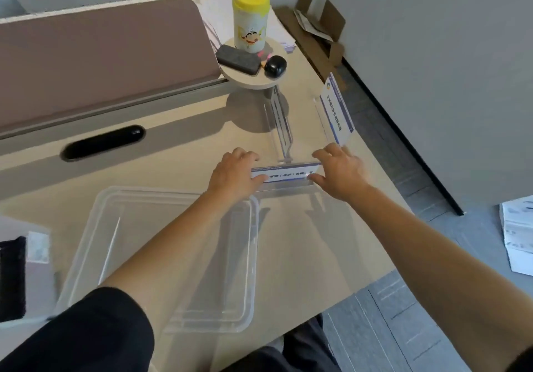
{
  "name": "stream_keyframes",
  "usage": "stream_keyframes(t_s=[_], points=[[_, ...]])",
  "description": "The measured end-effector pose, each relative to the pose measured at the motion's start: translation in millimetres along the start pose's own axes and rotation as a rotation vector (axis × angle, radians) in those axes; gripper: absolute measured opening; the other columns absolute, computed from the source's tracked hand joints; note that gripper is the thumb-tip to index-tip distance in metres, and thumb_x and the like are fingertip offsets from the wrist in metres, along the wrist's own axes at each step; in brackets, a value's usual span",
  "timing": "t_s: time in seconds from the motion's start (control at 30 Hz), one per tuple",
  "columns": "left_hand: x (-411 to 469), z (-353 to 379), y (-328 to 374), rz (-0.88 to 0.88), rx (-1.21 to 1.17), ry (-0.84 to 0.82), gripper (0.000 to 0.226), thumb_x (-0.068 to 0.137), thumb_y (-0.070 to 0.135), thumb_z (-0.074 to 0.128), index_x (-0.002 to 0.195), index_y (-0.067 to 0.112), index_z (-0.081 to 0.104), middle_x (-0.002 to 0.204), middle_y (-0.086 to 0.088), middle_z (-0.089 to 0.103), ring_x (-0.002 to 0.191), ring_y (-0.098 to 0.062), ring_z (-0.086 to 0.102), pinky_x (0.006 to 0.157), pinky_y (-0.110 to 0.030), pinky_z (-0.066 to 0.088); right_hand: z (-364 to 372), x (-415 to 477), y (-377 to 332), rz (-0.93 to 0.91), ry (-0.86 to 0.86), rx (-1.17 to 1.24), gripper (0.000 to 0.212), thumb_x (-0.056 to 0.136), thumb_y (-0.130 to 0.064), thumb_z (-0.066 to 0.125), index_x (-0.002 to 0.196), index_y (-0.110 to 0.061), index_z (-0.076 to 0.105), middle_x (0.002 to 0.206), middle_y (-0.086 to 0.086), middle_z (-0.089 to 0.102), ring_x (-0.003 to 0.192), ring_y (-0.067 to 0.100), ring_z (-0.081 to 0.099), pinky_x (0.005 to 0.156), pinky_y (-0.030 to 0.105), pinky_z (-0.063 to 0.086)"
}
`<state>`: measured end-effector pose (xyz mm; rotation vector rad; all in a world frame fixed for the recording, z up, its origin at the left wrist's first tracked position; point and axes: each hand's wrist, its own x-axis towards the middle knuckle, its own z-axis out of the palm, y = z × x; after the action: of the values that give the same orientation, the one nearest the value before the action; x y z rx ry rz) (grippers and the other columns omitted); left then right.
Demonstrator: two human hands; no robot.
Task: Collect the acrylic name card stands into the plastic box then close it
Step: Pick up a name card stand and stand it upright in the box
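Observation:
A clear plastic box [248,256] lies open and empty on the desk in front of me, partly under my left forearm. Just beyond its far right corner stands an acrylic name card stand [288,177] with a blue-bordered card. My left hand [233,177] grips its left end and my right hand [340,174] grips its right end. A second stand [281,128] sits behind it, seen edge-on. A third stand [336,112] is upright near the desk's right edge. No lid can be made out.
A small round shelf [253,82] holds a yellow-lidded canister [250,18], a dark eraser [238,59] and a black case [275,66]. A pink divider [101,60] runs along the back. The desk's right edge drops to grey floor with papers [517,239].

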<state>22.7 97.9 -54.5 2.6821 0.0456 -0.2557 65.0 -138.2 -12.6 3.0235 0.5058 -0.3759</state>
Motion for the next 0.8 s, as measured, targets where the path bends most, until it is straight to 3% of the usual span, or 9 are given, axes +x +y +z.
stream_keyframes(t_s=[0.13,0.27,0.47,0.6,0.73,0.8], points=[[10.1,19.0,20.9,-0.120,0.113,-0.010,0.030,0.088,0.034,0.061,0.118,0.030,0.059,0.109,0.003,0.061,0.099,-0.023,0.059,0.073,-0.033,0.045,14.1,43.1,13.7,-0.213,-0.080,-0.055,0.058,0.092,-0.053,0.060,0.141,-0.025,0.047,0.138,0.004,0.054,0.121,0.027,0.054,0.095,0.041,0.047],[9.8,30.4,37.0,-0.244,0.207,0.080,0.026,0.086,0.015,0.054,0.104,0.031,0.064,0.092,0.004,0.063,0.090,-0.025,0.062,0.066,-0.030,0.042,28.3,68.8,27.6,-0.354,-0.142,-0.059,0.033,0.100,-0.043,0.051,0.125,-0.024,0.062,0.111,0.004,0.065,0.098,0.025,0.063,0.071,0.033,0.046],[-9.7,21.0,60.8,-0.259,0.261,0.056,0.023,0.093,0.024,0.050,0.110,0.030,0.064,0.097,0.002,0.065,0.091,-0.027,0.062,0.072,-0.036,0.051,10.3,76.3,48.5,-0.443,-0.104,0.040,0.028,0.098,-0.044,0.053,0.110,-0.026,0.071,0.108,0.005,0.068,0.098,0.030,0.064,0.071,0.033,0.044],[-36.2,13.1,74.1,-0.214,0.152,0.154,0.021,0.097,0.027,0.050,0.113,0.028,0.063,0.097,0.003,0.069,0.087,-0.030,0.062,0.069,-0.035,0.048,-28.4,69.9,61.5,-0.489,-0.171,0.176,0.028,0.092,-0.047,0.063,0.112,-0.031,0.074,0.109,-0.001,0.070,0.093,0.024,0.063,0.078,0.038,0.055],[-55.2,0.8,92.1,-0.209,0.014,0.329,0.017,0.097,0.028,0.052,0.109,0.022,0.062,0.082,-0.005,0.070,0.073,-0.037,0.061,0.065,-0.039,0.049,-56.7,54.9,67.0,-0.394,-0.032,0.526,0.030,0.086,-0.045,0.072,0.108,-0.025,0.074,0.110,-0.002,0.069,0.095,0.018,0.061,0.082,0.040,0.055],[-60.4,-6.7,104.2,-0.255,-0.068,0.407,0.016,0.096,0.027,0.053,0.108,0.021,0.062,0.081,-0.004,0.069,0.071,-0.035,0.059,0.065,-0.039,0.049,-59.4,45.2,62.0,-0.287,0.076,0.826,0.041,0.088,-0.049,0.069,0.120,-0.024,0.066,0.122,-0.005,0.062,0.108,0.014,0.056,0.089,0.036,0.052]])
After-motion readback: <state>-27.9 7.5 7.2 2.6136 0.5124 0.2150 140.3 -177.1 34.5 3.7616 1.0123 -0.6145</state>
